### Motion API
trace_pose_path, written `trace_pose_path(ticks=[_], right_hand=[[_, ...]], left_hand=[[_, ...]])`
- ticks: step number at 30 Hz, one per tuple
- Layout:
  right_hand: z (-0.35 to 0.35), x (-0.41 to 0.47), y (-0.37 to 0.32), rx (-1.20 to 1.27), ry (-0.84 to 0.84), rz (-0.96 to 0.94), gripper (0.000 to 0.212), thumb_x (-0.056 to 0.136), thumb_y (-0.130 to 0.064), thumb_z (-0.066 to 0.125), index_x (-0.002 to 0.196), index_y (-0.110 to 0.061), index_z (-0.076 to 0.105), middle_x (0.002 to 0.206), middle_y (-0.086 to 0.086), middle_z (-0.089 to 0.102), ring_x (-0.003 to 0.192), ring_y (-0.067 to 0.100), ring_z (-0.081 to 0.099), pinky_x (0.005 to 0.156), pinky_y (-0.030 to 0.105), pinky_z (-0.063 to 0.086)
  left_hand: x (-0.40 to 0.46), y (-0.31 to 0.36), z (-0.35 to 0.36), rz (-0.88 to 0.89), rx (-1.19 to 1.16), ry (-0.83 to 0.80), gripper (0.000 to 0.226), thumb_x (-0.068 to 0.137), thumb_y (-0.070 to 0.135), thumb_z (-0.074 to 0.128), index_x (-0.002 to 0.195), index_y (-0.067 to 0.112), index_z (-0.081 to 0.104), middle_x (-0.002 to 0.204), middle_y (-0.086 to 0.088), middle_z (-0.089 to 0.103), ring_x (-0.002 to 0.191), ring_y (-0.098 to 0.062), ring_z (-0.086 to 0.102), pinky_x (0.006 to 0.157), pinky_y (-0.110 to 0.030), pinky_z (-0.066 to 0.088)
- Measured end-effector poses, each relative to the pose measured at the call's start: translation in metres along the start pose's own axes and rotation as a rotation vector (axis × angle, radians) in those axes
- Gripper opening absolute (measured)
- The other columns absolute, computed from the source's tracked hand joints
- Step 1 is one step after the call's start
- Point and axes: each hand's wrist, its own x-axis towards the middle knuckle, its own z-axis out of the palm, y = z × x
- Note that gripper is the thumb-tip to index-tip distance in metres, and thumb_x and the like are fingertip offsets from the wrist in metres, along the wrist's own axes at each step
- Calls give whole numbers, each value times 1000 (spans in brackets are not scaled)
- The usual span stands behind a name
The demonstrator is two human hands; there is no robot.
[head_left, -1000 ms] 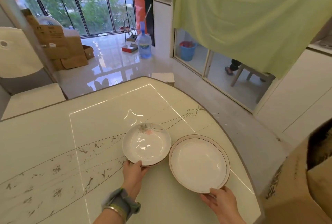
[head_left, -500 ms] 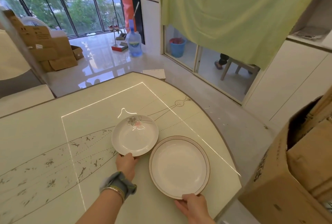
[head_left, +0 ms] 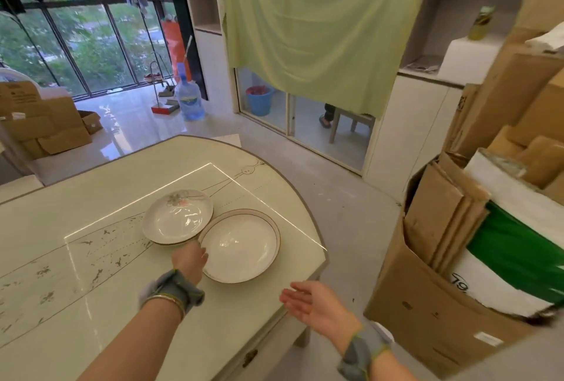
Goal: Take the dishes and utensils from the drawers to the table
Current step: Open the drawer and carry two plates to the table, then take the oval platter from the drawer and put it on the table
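Our left hand (head_left: 189, 259) rests at the flowered plate's (head_left: 177, 216) near rim, fingers hidden, grip unclear. The rimmed plate (head_left: 240, 245) touches it, near the table's (head_left: 91, 304) right edge. Our right hand (head_left: 316, 304) hovers open past that edge.

2 white plates (head_left: 210, 234) – flat, touching
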Motion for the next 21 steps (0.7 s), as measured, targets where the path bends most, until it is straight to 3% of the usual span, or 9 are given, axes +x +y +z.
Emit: trace_pose_path(ticks=[2, 3, 6, 9, 12, 15, 21], right_hand=[[-30, -28, -6, 51, -6, -37, 15, 92, -1, 45, 80, 0, 54, 81, 17, 61, 72, 25, 60, 52, 25, 50], [-48, -42, -7, 69, -9, -50, 18, 93, -2, 43, 79, -1, 54, 81, 16, 60, 72, 25, 59, 51, 24, 49], [-96, -80, -11, 126, 35, -95, 18, 93, -2, 43, 79, 0, 54, 81, 17, 60, 73, 25, 59, 57, 25, 47], [-154, -122, -9, 206, 68, -179, 18, 93, -3, 43, 78, -2, 54, 81, 16, 59, 72, 24, 59, 46, 22, 49], [-198, -158, -10, 250, 117, -242, 15, 92, -3, 44, 82, -1, 56, 82, 16, 60, 76, 24, 59, 60, 25, 45], [-262, -206, -5, 346, 184, -343, 13, 91, -3, 47, 87, 0, 58, 86, 15, 63, 78, 24, 61, 63, 26, 45], [-344, -270, 1, 451, 334, -477, 18, 92, -7, 45, 81, -5, 59, 83, 10, 64, 75, 18, 60, 54, 21, 45]], left_hand=[[-32, -22, 13, 9, 18, -91, 22, 95, -1, 38, 79, 6, 51, 76, -6, 48, 74, -16, 54, 69, -21, 45], [-50, -36, 20, 20, 25, -156, 21, 95, 1, 41, 79, 7, 53, 77, -6, 51, 71, -13, 53, 66, -21, 44], [-95, -67, 43, -38, 88, -321, 18, 94, 6, 47, 79, 8, 56, 83, -5, 58, 74, -13, 56, 65, -21, 45], [-154, -107, 79, -75, 150, -498, 15, 95, 9, 47, 86, 7, 58, 84, -4, 59, 75, -12, 56, 57, -14, 49], [-202, -141, 108, -125, 200, -645, 18, 96, 9, 45, 110, 8, 55, 85, -2, 59, 74, -10, 56, 43, -11, 49], [-268, -195, 146, -155, 327, -808, 33, 96, 10, 44, 129, 6, 50, 87, 0, 60, 76, -9, 56, 49, -13, 49], [-368, -272, 192, -224, 450, -1028, 34, 95, 11, 46, 127, 0, 51, 85, -2, 61, 76, -11, 56, 64, -19, 43]])
